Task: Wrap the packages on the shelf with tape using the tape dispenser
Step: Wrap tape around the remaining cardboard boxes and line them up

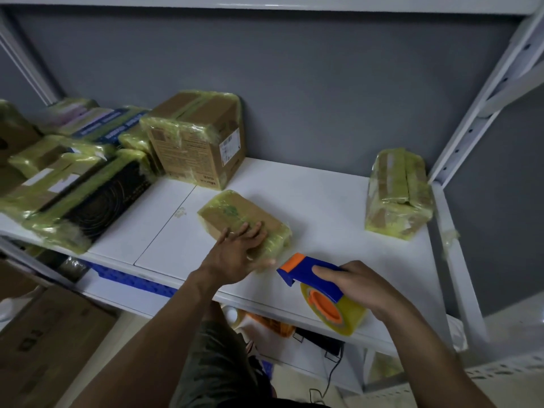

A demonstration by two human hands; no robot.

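Under left hand (235,256), fingers flat and spread: small package (232,212), lying on shelf (318,195), already tape-skinned. Likely light, stiff, slippery; steady by pressing its top. Just right of it: tape dispenser (309,276), yellowish roll loaded, handle gripped in right hand (362,287).

- The head camera looks forward and steeply down onto the white shelf (323,201) from just in front of it.
- It is close: both forearms enter from the bottom edge, with the left hand (235,254) near centre and the right hand (362,287) lower right.
- The wide lens bends the shelf post (471,125) at the right edge, and the grey wall (294,83) fills the top.
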